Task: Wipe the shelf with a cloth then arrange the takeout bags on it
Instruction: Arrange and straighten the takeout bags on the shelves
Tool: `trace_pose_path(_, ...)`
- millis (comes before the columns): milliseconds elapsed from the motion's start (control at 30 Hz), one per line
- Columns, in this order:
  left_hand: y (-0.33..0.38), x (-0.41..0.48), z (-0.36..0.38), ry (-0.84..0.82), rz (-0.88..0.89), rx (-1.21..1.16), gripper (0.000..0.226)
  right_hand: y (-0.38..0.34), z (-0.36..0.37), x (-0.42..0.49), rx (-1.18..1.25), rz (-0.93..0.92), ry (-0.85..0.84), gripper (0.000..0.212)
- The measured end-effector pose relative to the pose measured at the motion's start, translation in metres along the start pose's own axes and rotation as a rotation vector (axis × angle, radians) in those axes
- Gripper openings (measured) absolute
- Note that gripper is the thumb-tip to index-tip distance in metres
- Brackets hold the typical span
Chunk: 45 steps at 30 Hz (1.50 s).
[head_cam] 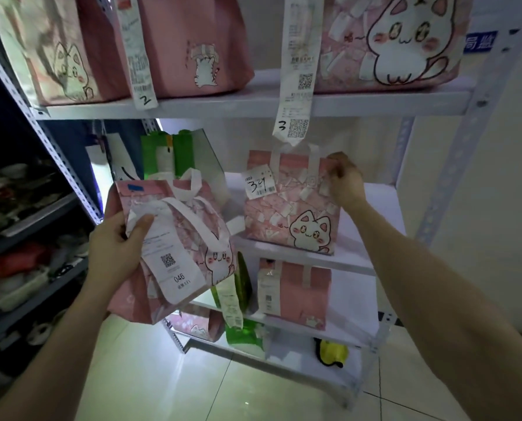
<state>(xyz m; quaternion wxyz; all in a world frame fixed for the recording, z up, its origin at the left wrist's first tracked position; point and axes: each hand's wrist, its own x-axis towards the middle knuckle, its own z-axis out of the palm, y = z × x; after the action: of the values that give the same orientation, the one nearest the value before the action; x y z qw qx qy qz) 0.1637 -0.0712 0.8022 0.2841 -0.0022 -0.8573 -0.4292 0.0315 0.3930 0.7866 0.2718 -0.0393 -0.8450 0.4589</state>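
White metal shelving [284,103] fills the view, tiers of pale boards on perforated uprights, dim light, tiled floor below. Middle shelf board [372,214]: one pink cat-print bag [293,205] stands upright on it, tag marked 34 [259,183] on its front. Right hand [344,180] is at that bag's top right corner, fingers curled shut on the rim beside the near handle strap; it reads as a pinch on the fabric edge, though the fingertips themselves are turned away and partly hidden. Left hand [118,241] holds a second pink bag [177,238] off the shelf, left of and lower than the standing one, tilted; thumb lies across the front over the long receipt [168,253] (printed 046), the other fingers wrapped behind the bag's left side, so a closed grip on bag plus paper. Handling judgement: bags look like thin non-woven fabric, soft-walled, light enough for one hand, holding shape only from whatever is packed inside. Contents unknown, possibly food, so keep upright. Best holds: the looped handles, or the top rim close to a handle; the receipt is loosely attached and would tear if it took the load. Free board lies left of the right fingers, in front of a green bag [174,153]. No cloth visible.
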Motion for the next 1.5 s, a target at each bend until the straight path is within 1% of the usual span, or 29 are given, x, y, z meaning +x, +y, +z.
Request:
trace_pose_path(67, -0.005, 0.002, 0.001, 0.0, -0.034, -0.026, 0.029, -0.007, -0.003, 0.002, -0.021, 0.001, -0.023, 0.035)
trace_pose_path(133, -0.008, 0.003, 0.005, -0.008, -0.031, -0.044, 0.025, -0.011, -0.006, 0.002, -0.023, 0.004, -0.056, 0.04)
trace_pose_path(167, -0.009, 0.003, 0.008, -0.013, -0.019, -0.045, 0.026, -0.012, -0.009, 0.001, -0.011, 0.005, -0.066, 0.047)
trace_pose_path(233, -0.012, 0.005, 0.011, -0.028, -0.011, -0.048, 0.032, -0.015, -0.017, -0.005, 0.033, 0.006, -0.043, 0.067)
trace_pose_path(267, -0.014, 0.006, 0.012, -0.037, -0.015, -0.052, 0.034, -0.016, -0.02, -0.009, 0.04, -0.004, -0.004, 0.075)
trace_pose_path(300, -0.017, 0.006, 0.012, -0.045, -0.019, -0.057, 0.034, -0.017, -0.023, -0.014, 0.034, -0.02, 0.053, 0.078)
trace_pose_path(333, -0.02, 0.007, 0.012, -0.055, -0.02, -0.067, 0.032, -0.018, -0.025, -0.022, 0.017, -0.037, 0.129, 0.075)
trace_pose_path(367, -0.024, 0.007, 0.01, -0.069, -0.022, -0.086, 0.03, -0.02, -0.024, -0.033, -0.001, -0.066, 0.229, 0.067)
trace_pose_path(433, -0.032, 0.009, 0.005, -0.1, -0.028, -0.126, 0.033, -0.022, -0.012, -0.063, -0.023, -0.178, 0.439, 0.039)
trace_pose_path(467, -0.036, 0.01, 0.002, -0.112, -0.035, -0.13, 0.035, -0.025, 0.001, -0.082, -0.022, -0.247, 0.462, 0.025)
trace_pose_path(500, -0.041, 0.011, -0.001, -0.124, -0.042, -0.127, 0.034, -0.029, 0.017, -0.102, -0.009, -0.304, 0.401, 0.015)
trace_pose_path(533, -0.047, 0.011, -0.005, -0.134, -0.048, -0.124, 0.031, -0.035, 0.037, -0.122, 0.013, -0.324, 0.28, 0.008)
trace_pose_path(567, -0.053, 0.011, -0.008, -0.142, -0.056, -0.127, 0.026, -0.04, 0.059, -0.141, 0.034, -0.298, 0.135, 0.003)
trace_pose_path(600, -0.06, 0.012, -0.012, -0.149, -0.066, -0.133, 0.02, -0.046, 0.081, -0.158, 0.056, -0.238, 0.002, 0.011)
trace_pose_path(667, -0.078, 0.013, -0.02, -0.181, -0.081, -0.13, 0.013, -0.056, 0.126, -0.185, 0.098, -0.083, -0.218, 0.036)
trace_pose_path(700, -0.089, 0.014, -0.025, -0.202, -0.088, -0.121, 0.012, -0.061, 0.146, -0.196, 0.119, -0.008, -0.309, 0.041)
trace_pose_path(767, -0.117, 0.021, -0.037, -0.232, -0.102, -0.097, 0.012, -0.07, 0.188, -0.213, 0.209, 0.117, -0.451, 0.034)
trace_pose_path(800, -0.133, 0.026, -0.044, -0.241, -0.106, -0.09, 0.012, -0.074, 0.209, -0.219, 0.253, 0.173, -0.484, 0.035)
trace_pose_path(833, -0.151, 0.032, -0.051, -0.246, -0.11, -0.086, 0.015, -0.077, 0.229, -0.223, 0.285, 0.236, -0.492, 0.039)
trace_pose_path(900, -0.188, 0.043, -0.06, -0.27, -0.125, -0.064, 0.035, -0.082, 0.272, -0.229, 0.347, 0.375, -0.492, 0.042)
trace_pose_path(933, -0.208, 0.049, -0.064, -0.298, -0.144, -0.067, 0.042, -0.084, 0.294, -0.232, 0.369, 0.432, -0.514, 0.039)
trace_pose_path(967, -0.231, 0.056, -0.065, -0.334, -0.173, -0.09, 0.045, -0.086, 0.317, -0.235, 0.365, 0.465, -0.539, 0.034)
trace_pose_path(1000, -0.256, 0.065, -0.065, -0.371, -0.207, -0.095, 0.043, -0.086, 0.342, -0.238, 0.339, 0.487, -0.552, 0.028)
trace_pose_path(1067, -0.304, 0.084, -0.063, -0.454, -0.264, -0.036, 0.03, -0.085, 0.39, -0.248, 0.31, 0.552, -0.519, 0.019)
trace_pose_path(1133, -0.353, 0.1, -0.058, -0.593, -0.316, 0.068, 0.018, -0.083, 0.433, -0.261, 0.265, 0.623, -0.46, 0.02)
trace_pose_path(1200, -0.397, 0.112, -0.049, -0.738, -0.307, 0.229, 0.017, -0.077, 0.467, -0.272, 0.198, 0.657, -0.409, 0.024)
trace_pose_path(1267, -0.432, 0.125, -0.034, -0.826, -0.292, 0.36, 0.016, -0.069, 0.495, -0.279, 0.166, 0.691, -0.366, 0.024)
trace_pose_path(1367, -0.468, 0.148, -0.005, -0.836, -0.263, 0.372, 0.017, -0.056, 0.528, -0.267, 0.115, 0.706, -0.274, 0.023)
trace_pose_path(1500, -0.487, 0.18, 0.04, -0.739, -0.235, 0.234, 0.024, -0.033, 0.551, -0.229, 0.042, 0.636, -0.173, 0.02)
